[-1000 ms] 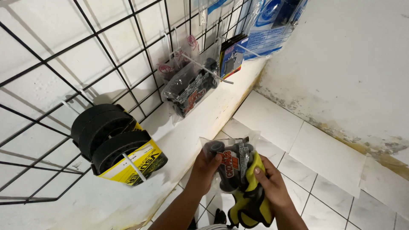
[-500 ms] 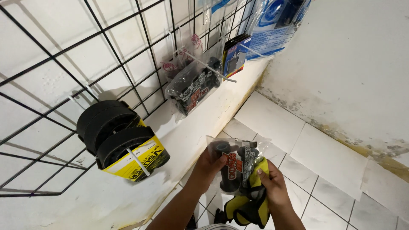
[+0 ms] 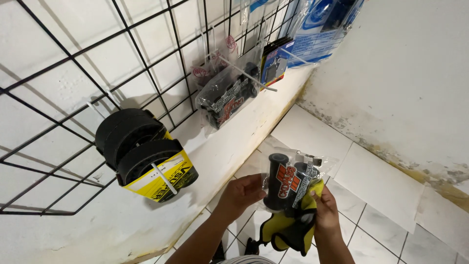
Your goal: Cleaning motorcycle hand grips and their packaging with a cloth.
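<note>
My left hand (image 3: 240,194) grips the left edge of a clear plastic packet of black handlebar grips (image 3: 289,182), held up over the tiled floor. My right hand (image 3: 325,209) holds the packet's right side together with a yellow and black cloth (image 3: 289,230) that hangs below it. A black wire grid (image 3: 122,54) covers the white wall on the left. On its hooks hang black rubber rolls in a yellow sleeve (image 3: 144,159), a similar packet of grips (image 3: 228,97) and further packets behind.
A blue and clear packet (image 3: 320,27) hangs at the top near the wall corner. The right wall is white with stained, peeling paint along its base (image 3: 391,151). Large white floor tiles (image 3: 381,186) lie below.
The packet in my hands has been turned so its printed front shows and one grip stands upright. The view has shifted slightly right and down.
</note>
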